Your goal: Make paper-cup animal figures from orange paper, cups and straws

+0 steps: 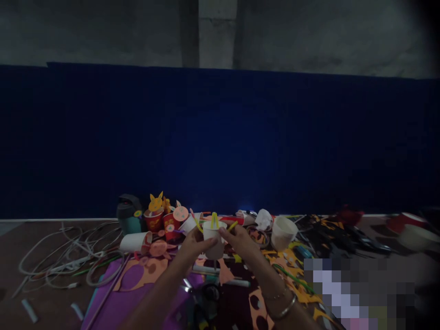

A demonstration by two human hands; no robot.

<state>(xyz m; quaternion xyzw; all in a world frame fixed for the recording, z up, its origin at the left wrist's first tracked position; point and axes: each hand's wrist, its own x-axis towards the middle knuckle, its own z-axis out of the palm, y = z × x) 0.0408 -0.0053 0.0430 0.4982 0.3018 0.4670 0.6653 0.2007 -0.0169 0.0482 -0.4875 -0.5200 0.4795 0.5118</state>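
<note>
A white paper cup is held up in front of me over the craft scraps. My left hand grips it from the left, thumb lying across its front. From the right, my right hand presses its thumb and fingers at the cup's rim. A bent yellow strip, perhaps a pipe cleaner, stands up at the cup's mouth. Further yellow ends show beside each hand; whether they join the cup is hidden. Below the cup lie black-handled scissors and orange cut-out sheets on purple sheets.
Red decorated cups with paper animal faces stand at the back left, beside a dark-lidded teal container. White cables tangle at left. Another white cup stands at right. A blue partition rises behind the table.
</note>
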